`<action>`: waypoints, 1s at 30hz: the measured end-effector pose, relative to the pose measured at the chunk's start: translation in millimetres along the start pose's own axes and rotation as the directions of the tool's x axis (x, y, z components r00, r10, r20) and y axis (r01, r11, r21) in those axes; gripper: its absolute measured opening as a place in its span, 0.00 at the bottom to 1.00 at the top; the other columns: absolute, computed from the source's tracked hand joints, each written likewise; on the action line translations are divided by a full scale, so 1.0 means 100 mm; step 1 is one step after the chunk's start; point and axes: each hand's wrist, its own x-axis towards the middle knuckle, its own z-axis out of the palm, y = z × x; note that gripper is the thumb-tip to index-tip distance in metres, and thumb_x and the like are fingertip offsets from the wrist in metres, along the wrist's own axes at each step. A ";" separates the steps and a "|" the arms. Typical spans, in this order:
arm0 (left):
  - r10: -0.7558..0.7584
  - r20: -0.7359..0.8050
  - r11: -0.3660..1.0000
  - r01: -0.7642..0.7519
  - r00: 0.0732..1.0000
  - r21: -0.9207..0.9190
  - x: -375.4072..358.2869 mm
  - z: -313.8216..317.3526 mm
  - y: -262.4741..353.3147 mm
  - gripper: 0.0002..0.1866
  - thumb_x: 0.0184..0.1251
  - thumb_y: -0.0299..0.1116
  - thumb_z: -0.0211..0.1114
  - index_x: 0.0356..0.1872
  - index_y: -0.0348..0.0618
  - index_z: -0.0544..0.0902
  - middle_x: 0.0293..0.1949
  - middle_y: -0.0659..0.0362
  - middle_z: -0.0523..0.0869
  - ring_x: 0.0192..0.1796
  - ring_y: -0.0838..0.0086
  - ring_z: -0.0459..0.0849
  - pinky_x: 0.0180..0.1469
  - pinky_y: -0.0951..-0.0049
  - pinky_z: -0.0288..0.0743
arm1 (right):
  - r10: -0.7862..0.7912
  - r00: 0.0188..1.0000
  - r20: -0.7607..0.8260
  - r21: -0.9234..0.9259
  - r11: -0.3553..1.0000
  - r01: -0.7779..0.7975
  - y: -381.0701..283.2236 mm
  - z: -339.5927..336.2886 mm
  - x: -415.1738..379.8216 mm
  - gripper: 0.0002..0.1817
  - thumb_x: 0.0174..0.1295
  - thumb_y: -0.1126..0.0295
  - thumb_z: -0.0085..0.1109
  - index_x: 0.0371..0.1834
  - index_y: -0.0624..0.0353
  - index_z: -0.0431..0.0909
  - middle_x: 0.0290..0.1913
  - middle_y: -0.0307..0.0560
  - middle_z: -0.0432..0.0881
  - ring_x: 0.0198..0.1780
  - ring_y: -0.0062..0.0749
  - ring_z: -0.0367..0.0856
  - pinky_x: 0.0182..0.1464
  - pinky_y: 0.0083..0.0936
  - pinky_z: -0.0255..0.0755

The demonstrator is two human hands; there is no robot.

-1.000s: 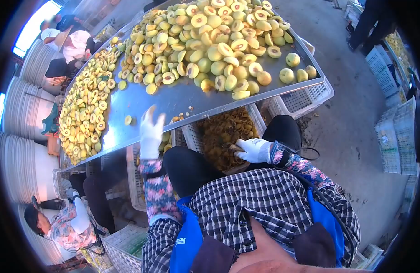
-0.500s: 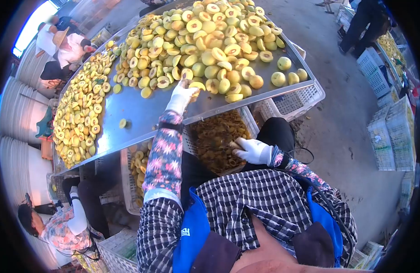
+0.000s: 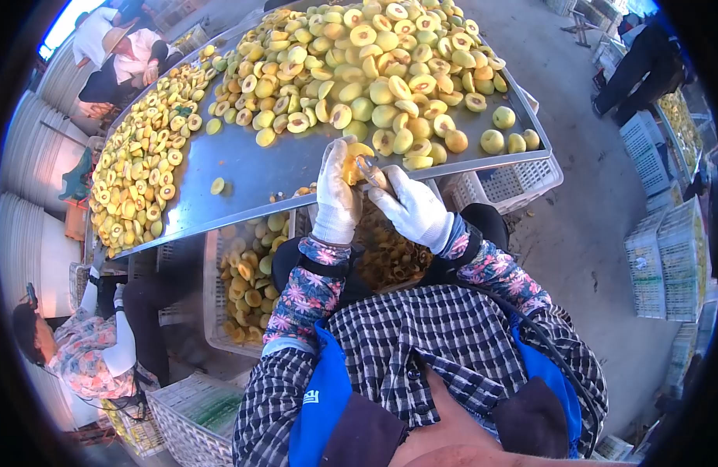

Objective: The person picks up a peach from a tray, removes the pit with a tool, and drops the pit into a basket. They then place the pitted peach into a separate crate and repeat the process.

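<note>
Gripping a fruit half (image 3: pixel 357 159), cut side up, the left hand (image 3: pixel 335 194) meets the right hand's (image 3: pixel 412 208) tool (image 3: pixel 369 168).

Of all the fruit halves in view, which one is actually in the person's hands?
The yellow half gripped by the gloved left hand just below the tray's front edge; the right hand works at it. The others lie loose.
</note>
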 end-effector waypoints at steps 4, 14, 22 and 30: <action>0.114 0.108 0.987 -0.125 0.988 0.104 0.02 0.01 -0.12 0.23 0.74 0.52 0.51 0.52 0.41 0.73 0.47 0.53 0.80 0.46 0.69 0.79 0.51 0.68 0.74 | 0.054 0.998 0.020 -0.084 0.995 -0.052 0.00 -0.03 -0.02 0.14 0.67 0.61 0.55 0.41 0.61 0.65 0.28 0.63 0.79 0.33 0.60 0.80 0.32 0.46 0.71; -0.044 0.181 0.997 0.054 0.982 -0.051 -0.12 0.10 -0.03 0.26 0.74 0.53 0.49 0.52 0.37 0.73 0.47 0.45 0.83 0.50 0.55 0.83 0.54 0.59 0.78 | 0.006 0.982 0.190 0.043 0.999 -0.015 0.22 -0.07 -0.02 0.16 0.68 0.60 0.53 0.47 0.62 0.66 0.28 0.55 0.79 0.28 0.46 0.80 0.31 0.34 0.72; -0.258 0.216 0.949 0.288 0.942 -0.124 -0.09 0.12 -0.09 0.21 0.72 0.51 0.55 0.48 0.42 0.76 0.42 0.50 0.83 0.50 0.53 0.82 0.51 0.59 0.79 | 0.180 0.701 0.691 0.686 0.145 -0.713 0.10 -0.25 -0.14 0.20 0.72 0.47 0.44 0.40 0.53 0.72 0.15 0.32 0.63 0.10 0.17 0.56 0.12 0.16 0.49; -0.259 0.122 0.866 0.286 0.958 -0.410 0.16 -0.02 -0.28 0.16 0.74 0.47 0.53 0.47 0.45 0.76 0.45 0.53 0.83 0.51 0.58 0.81 0.56 0.58 0.77 | 0.200 0.660 0.724 0.567 0.372 -0.735 0.22 -0.23 -0.42 0.17 0.73 0.54 0.45 0.44 0.58 0.73 0.19 0.35 0.67 0.14 0.20 0.63 0.14 0.17 0.56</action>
